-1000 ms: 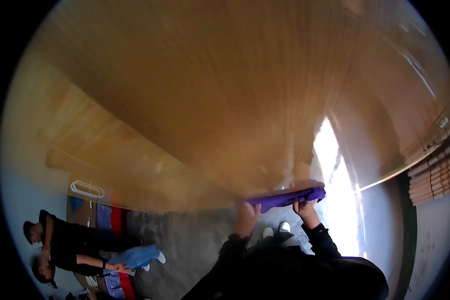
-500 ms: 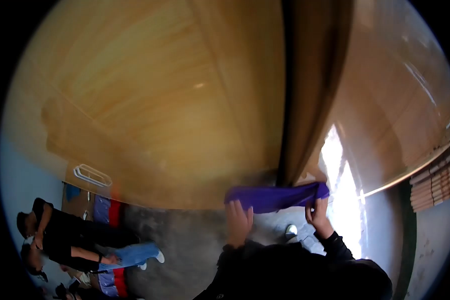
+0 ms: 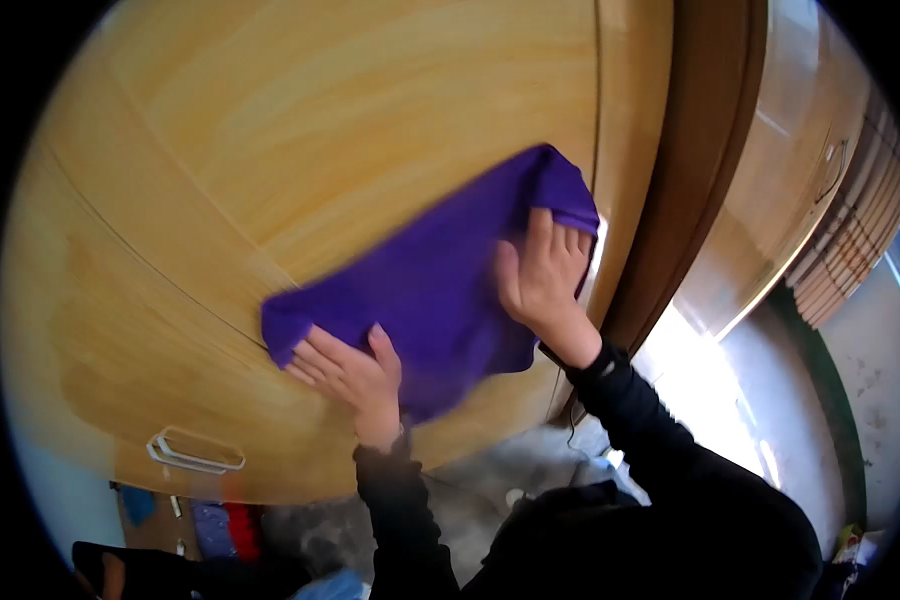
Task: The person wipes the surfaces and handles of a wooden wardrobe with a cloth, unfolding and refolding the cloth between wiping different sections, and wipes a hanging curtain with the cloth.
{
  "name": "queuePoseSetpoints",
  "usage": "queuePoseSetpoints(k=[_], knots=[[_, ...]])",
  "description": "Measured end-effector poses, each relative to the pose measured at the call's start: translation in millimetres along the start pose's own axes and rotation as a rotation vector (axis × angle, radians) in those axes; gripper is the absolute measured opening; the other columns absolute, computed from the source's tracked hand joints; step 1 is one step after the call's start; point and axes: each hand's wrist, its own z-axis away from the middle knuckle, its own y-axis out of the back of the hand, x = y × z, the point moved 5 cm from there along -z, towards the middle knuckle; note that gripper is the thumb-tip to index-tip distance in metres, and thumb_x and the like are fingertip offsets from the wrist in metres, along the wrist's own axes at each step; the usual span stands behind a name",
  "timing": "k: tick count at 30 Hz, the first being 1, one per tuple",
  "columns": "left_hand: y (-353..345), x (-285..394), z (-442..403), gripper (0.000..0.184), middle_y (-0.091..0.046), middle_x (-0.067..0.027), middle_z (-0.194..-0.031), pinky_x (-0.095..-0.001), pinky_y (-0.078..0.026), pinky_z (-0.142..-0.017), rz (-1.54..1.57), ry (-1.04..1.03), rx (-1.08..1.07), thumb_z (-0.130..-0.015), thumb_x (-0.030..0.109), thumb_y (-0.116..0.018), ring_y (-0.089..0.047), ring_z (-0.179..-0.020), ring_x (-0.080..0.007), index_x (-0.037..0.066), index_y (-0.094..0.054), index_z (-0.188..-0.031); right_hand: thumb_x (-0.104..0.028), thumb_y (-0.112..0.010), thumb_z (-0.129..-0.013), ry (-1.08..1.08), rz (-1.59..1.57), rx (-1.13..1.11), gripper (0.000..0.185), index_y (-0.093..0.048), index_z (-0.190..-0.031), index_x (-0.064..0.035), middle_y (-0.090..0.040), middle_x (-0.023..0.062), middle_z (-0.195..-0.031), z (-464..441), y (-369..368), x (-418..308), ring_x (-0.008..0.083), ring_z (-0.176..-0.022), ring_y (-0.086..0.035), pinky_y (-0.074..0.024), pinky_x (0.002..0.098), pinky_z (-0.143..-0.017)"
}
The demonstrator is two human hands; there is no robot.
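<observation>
A purple cloth (image 3: 425, 275) is spread against the yellow wood-grain door panel (image 3: 370, 120). My left hand (image 3: 345, 375) holds its lower left corner, with the fingers stretched, the tips at the cloth's edge and the thumb pointing up. At the upper right part of the cloth, my right hand (image 3: 550, 275) presses flat, fingertips at a folded edge and thumb apart. Both hands keep the cloth against the panel. The lower edge of the cloth hangs loose between them and is slightly blurred.
A white handle (image 3: 195, 453) sits low on the panel's left side. To the right runs a brown wooden frame post (image 3: 695, 180), and beyond it stands another glossy wooden door (image 3: 790, 170). Grey floor (image 3: 490, 470) lies below. At the bottom left, a person's dark sleeve (image 3: 95, 570) shows.
Both hands have moved up and apart with the purple cloth, which was bunched low near the panel's bottom edge and is now spread over the panel. The view has shifted too.
</observation>
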Motion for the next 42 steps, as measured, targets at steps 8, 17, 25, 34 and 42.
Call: queuePoseSetpoints(k=[8,17,25,34,42], knots=[[-44,-33,90,0.066,-0.026,-0.0378,-0.128,-0.0588,-0.012,-0.103,-0.027,-0.006,0.108,-0.09,0.037,-0.038,-0.022,-0.121,-0.0536,-0.014,-0.024,-0.129,-0.039,-0.06,-0.074,0.128,0.126,-0.114,0.029,-0.057,-0.084,-0.0117,-0.049,0.0042,-0.06,62,-16,6,0.0216,-0.056,-0.05,-0.035,0.0352,-0.055],[-5,-7,200,0.063,-0.024,-0.036,-0.134,-0.0482,-0.019,-0.105,0.049,0.403,-0.468,-0.092,0.032,-0.042,-0.025,-0.125,-0.0472,-0.013,-0.022,-0.132,-0.02,-0.059,-0.078,0.042,-0.295,-0.834,0.037,-0.051,-0.111,-0.0037,-0.057,0.0116,-0.082,143,27,18,0.0307,-0.078,-0.054,-0.0421,0.04,-0.071],[40,194,295,0.064,-0.025,-0.0358,-0.134,-0.0502,-0.019,-0.104,0.17,0.264,-0.886,-0.089,0.029,-0.043,-0.024,-0.124,-0.0488,-0.013,-0.022,-0.132,-0.027,-0.054,-0.086,-0.462,-0.286,-0.888,0.057,-0.034,-0.128,0.0059,-0.051,0.0242,-0.108,269,202,188,0.038,-0.104,-0.047,-0.037,0.0403,-0.093],[-40,236,388,0.066,-0.026,-0.0358,-0.132,-0.0504,-0.021,-0.103,0.477,0.127,-0.803,-0.089,0.033,-0.043,-0.026,-0.123,-0.0495,-0.013,-0.022,-0.131,-0.025,-0.053,-0.086,-0.586,-0.023,-0.77,0.054,-0.036,-0.125,0.008,-0.05,0.0258,-0.107,334,237,246,0.0398,-0.103,-0.046,-0.0364,0.0408,-0.092],[-2,333,207,0.068,-0.019,-0.0358,-0.137,-0.05,-0.017,-0.105,0.264,0.054,-0.439,-0.091,0.035,-0.04,-0.02,-0.126,-0.0499,-0.013,-0.017,-0.134,-0.023,-0.059,-0.082,-0.275,-0.096,-0.372,0.049,-0.044,-0.117,0.0078,-0.053,0.0221,-0.091,112,255,322,0.0382,-0.088,-0.05,-0.0387,0.0416,-0.082]])
